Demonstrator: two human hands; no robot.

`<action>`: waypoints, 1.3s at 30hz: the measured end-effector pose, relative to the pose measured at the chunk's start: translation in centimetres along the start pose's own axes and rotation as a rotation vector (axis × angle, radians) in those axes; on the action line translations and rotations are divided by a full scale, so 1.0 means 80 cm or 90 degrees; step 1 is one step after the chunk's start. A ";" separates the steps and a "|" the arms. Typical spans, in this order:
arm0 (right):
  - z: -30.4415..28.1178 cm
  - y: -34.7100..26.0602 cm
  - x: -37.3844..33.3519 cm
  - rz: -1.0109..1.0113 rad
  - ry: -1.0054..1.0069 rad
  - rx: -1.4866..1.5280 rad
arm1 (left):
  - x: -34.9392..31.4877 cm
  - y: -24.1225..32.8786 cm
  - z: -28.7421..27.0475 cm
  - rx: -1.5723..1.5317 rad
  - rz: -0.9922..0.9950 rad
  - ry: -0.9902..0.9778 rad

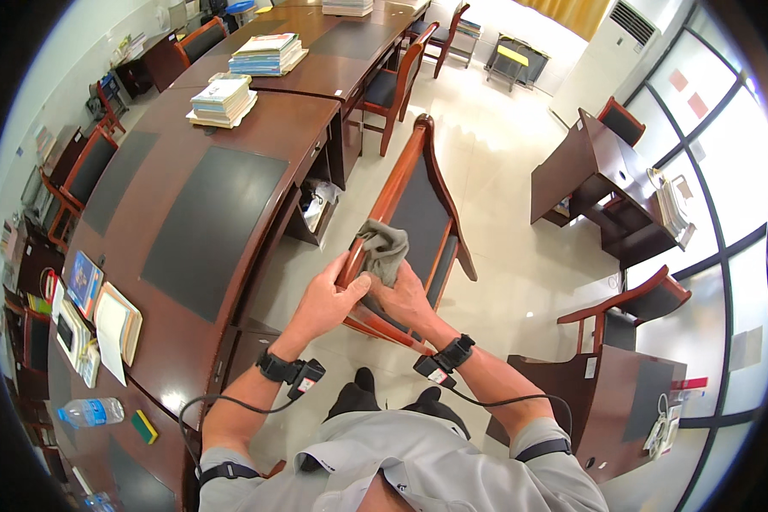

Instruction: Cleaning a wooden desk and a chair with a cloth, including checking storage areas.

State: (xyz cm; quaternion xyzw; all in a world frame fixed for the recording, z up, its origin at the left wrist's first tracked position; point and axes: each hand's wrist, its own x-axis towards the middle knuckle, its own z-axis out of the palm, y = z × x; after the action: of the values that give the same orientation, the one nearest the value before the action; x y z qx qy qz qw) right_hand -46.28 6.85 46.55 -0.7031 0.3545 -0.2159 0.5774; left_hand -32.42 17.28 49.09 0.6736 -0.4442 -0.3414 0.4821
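A wooden chair (414,200) with reddish-brown rails and black padding stands in front of me, its long side pointing away. My left hand (322,294) is closed around the near rounded end of its wooden rail. A crumpled grey cloth (384,246) lies over that rail end, with its loose folds sticking up. My right hand (403,299) is closed on the cloth against the wood, close to my left thumb. The fingertips of both hands are partly hidden behind the rail and the cloth.
To the left runs a long brown desk (303,128) bearing book stacks (266,56), open notebooks (118,324), a water bottle (92,413) and a yellow-green sponge (144,427). Smaller desks (593,171) and another chair (636,307) stand at the right by the glass wall.
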 end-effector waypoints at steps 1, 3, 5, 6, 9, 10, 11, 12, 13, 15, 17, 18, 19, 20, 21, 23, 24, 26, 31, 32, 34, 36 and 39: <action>0.007 0.000 0.003 -0.076 0.004 -0.061 | -0.001 -0.002 -0.003 -0.020 -0.032 0.037; 0.017 0.006 0.006 -0.160 -0.027 -0.139 | -0.001 -0.014 -0.003 -0.051 -0.003 0.147; 0.027 0.009 0.003 -0.174 -0.031 -0.129 | 0.003 -0.022 -0.009 -0.036 0.008 0.169; 0.033 0.009 0.003 -0.187 -0.038 -0.127 | 0.005 -0.024 -0.012 -0.030 0.018 0.194; 0.040 -0.001 0.013 -0.204 -0.041 -0.121 | 0.006 -0.031 -0.021 -0.048 -0.015 0.199; 0.040 -0.007 0.020 -0.192 -0.049 -0.111 | 0.007 -0.033 -0.022 -0.048 -0.012 0.218; 0.043 -0.007 0.028 -0.190 -0.020 -0.116 | 0.006 -0.022 -0.023 -0.060 -0.031 0.224; 0.044 -0.008 0.038 -0.191 -0.023 -0.108 | 0.007 -0.023 -0.021 -0.053 -0.033 0.226; 0.045 -0.011 0.049 -0.202 0.028 -0.119 | 0.007 -0.025 -0.019 -0.023 -0.016 0.265; 0.041 -0.013 0.077 -0.236 0.128 -0.136 | 0.007 -0.022 -0.019 0.012 -0.004 0.294; 0.031 -0.006 0.115 -0.268 0.200 -0.165 | 0.007 -0.016 -0.019 0.031 -0.042 0.291; 0.025 -0.006 0.134 -0.274 0.223 -0.179 | 0.004 -0.015 -0.019 0.039 -0.084 0.288; 0.017 -0.005 0.153 -0.268 0.231 -0.189 | 0.003 -0.012 -0.020 0.042 -0.105 0.288; 0.009 -0.009 0.172 -0.264 0.236 -0.198 | 0.001 -0.009 -0.021 0.051 -0.107 0.296; -0.002 -0.007 0.194 -0.259 0.252 -0.218 | 0.001 -0.006 -0.018 0.058 -0.089 0.303; -0.023 -0.002 0.237 -0.235 0.285 -0.236 | 0.001 -0.004 -0.017 0.073 -0.079 0.307; -0.034 0.000 0.257 -0.227 0.303 -0.240 | 0.001 -0.001 -0.016 0.078 -0.079 0.311; -0.051 0.008 0.297 -0.179 0.312 -0.248 | 0.001 0.003 -0.015 0.075 -0.094 0.306; -0.077 0.005 0.343 -0.137 0.283 -0.143 | 0.003 -0.005 -0.015 0.035 -0.093 0.316; -0.075 0.004 0.341 -0.125 0.246 -0.085 | 0.002 -0.006 -0.017 0.036 -0.098 0.319; -0.062 0.010 0.323 -0.126 0.259 -0.099 | 0.002 -0.007 -0.021 0.051 -0.109 0.321; -0.047 0.012 0.283 -0.181 0.231 -0.110 | 0.003 -0.001 -0.019 0.061 -0.103 0.328; -0.021 0.038 0.220 -0.308 0.159 -0.079 | 0.003 -0.005 -0.027 0.062 -0.106 0.329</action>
State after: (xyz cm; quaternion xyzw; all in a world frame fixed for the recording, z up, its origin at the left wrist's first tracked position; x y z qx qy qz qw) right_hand -36.69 -7.62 42.17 -0.7691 0.2574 -0.4107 0.4166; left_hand -30.25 17.84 49.34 0.7948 -0.2655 -0.1748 0.5169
